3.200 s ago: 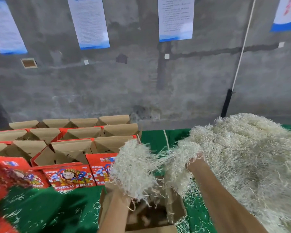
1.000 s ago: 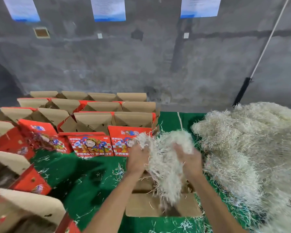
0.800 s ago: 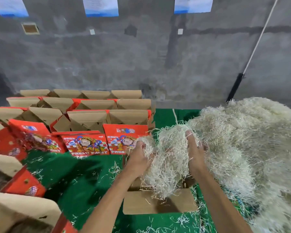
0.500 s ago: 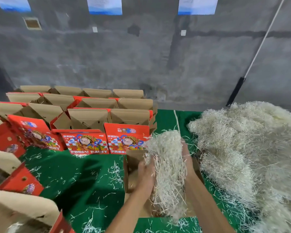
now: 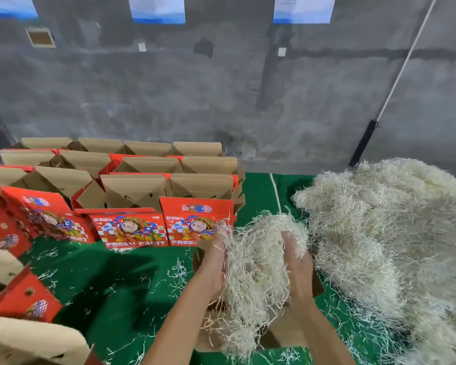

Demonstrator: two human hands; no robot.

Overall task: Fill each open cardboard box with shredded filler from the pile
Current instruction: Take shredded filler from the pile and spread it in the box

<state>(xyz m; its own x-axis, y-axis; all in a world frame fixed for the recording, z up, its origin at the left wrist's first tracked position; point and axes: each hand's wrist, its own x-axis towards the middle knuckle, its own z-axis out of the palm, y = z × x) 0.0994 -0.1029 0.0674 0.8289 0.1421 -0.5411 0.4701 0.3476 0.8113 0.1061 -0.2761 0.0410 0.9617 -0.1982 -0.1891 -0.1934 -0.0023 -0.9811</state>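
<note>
A wad of pale shredded filler [image 5: 258, 259] is held between my left hand [image 5: 215, 262] and my right hand [image 5: 296, 262], palms facing each other. It hangs into an open brown cardboard box [image 5: 287, 330] in front of me; most of the box is hidden by the filler and my arms. The big pile of filler [image 5: 385, 233] lies on the green table to the right. Several open red boxes [image 5: 132, 227] with cartoon prints stand in rows at the left.
The green cloth table [image 5: 111, 285] is strewn with loose shreds. More red boxes [image 5: 21, 299] lie at the near left edge. A grey concrete wall with posted papers rises behind, and a white pole [image 5: 395, 75] leans against it at the right.
My hands gathered a wad from the pile and brought it over the box; in the last half second it sank lower into the box, with both hands still pressing its sides.
</note>
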